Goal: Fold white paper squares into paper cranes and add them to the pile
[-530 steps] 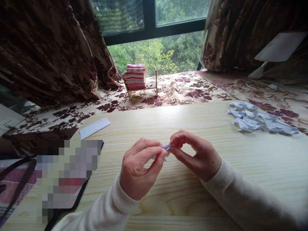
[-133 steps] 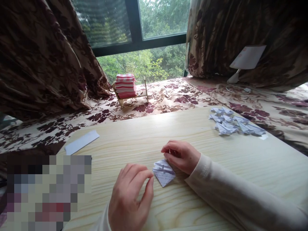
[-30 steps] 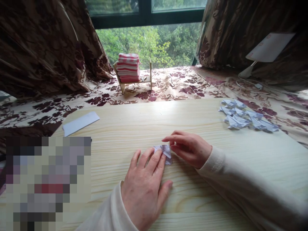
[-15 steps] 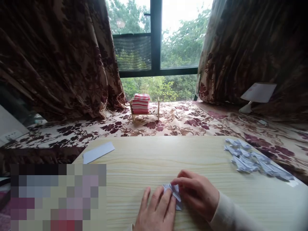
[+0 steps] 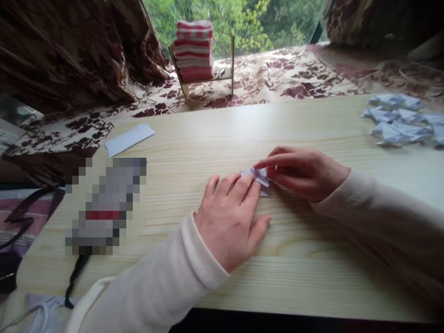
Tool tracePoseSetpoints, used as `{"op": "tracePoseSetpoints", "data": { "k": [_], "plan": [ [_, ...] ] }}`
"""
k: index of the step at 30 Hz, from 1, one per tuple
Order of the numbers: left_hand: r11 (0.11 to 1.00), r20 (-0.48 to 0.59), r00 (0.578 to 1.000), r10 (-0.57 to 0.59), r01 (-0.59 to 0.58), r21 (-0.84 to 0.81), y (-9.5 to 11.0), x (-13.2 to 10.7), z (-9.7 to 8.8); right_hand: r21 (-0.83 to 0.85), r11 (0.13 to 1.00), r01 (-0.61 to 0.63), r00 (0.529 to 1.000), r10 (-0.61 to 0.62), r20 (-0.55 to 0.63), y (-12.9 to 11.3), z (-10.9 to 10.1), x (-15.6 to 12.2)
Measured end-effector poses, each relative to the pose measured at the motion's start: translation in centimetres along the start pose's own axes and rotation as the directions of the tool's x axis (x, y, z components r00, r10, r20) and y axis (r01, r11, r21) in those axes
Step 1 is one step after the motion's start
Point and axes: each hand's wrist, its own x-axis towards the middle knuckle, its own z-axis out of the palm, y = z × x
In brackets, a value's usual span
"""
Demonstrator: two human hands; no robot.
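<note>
A small folded piece of pale lilac paper (image 5: 259, 177) lies on the light wooden table (image 5: 312, 259). My left hand (image 5: 231, 221) rests flat on the table, fingers stretched out, with the fingertips pressing on the paper's left part. My right hand (image 5: 305, 172) comes in from the right with its fingers drawn together, the forefinger laid along the paper's upper edge. Most of the paper is hidden under both hands.
Several folded paper pieces (image 5: 402, 122) lie in a heap at the table's far right. A white paper strip (image 5: 129, 138) lies at the far left. A blurred-out flat object (image 5: 104, 203) sits left of my hands. A small wooden rack of striped cloths (image 5: 194, 51) stands behind on the flowered cloth.
The view has tipped down, away from the window. Both hands stay on the folded paper; the left has gone from a loose curl to lying flat on it.
</note>
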Motion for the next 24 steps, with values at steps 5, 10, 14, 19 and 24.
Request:
{"op": "tracePoseSetpoints", "data": {
  "k": [5, 10, 14, 19, 24],
  "plan": [
    [1.000, 0.008, 1.000, 0.003, -0.003, -0.019, 0.19, -0.04, 0.08, -0.051, 0.997, 0.062, 0.998, -0.062, 0.007, -0.21, -0.32, -0.14],
    [0.999, -0.001, 1.000, -0.002, 0.002, -0.044, 0.13, -0.05, 0.15, -0.059, 0.993, 0.104, 0.994, -0.105, -0.013, -0.16, -0.40, -0.16],
    [0.998, -0.011, 1.000, -0.007, 0.006, -0.059, 0.14, 0.04, 0.13, -0.090, 0.991, 0.098, 0.992, -0.091, 0.083, -0.23, -0.80, -0.06],
    [0.996, 0.001, 1.000, -0.023, 0.023, -0.087, 0.27, 0.30, 0.00, -0.125, 0.992, 0.022, 1.000, -0.020, 0.018, -0.41, -0.72, -0.37],
    [0.994, -0.017, 0.999, -0.034, 0.032, -0.109, 0.24, 0.39, -0.06, -0.136, 0.991, -0.012, 0.999, 0.017, 0.034, -0.67, -0.64, -0.40]
  ]
}}
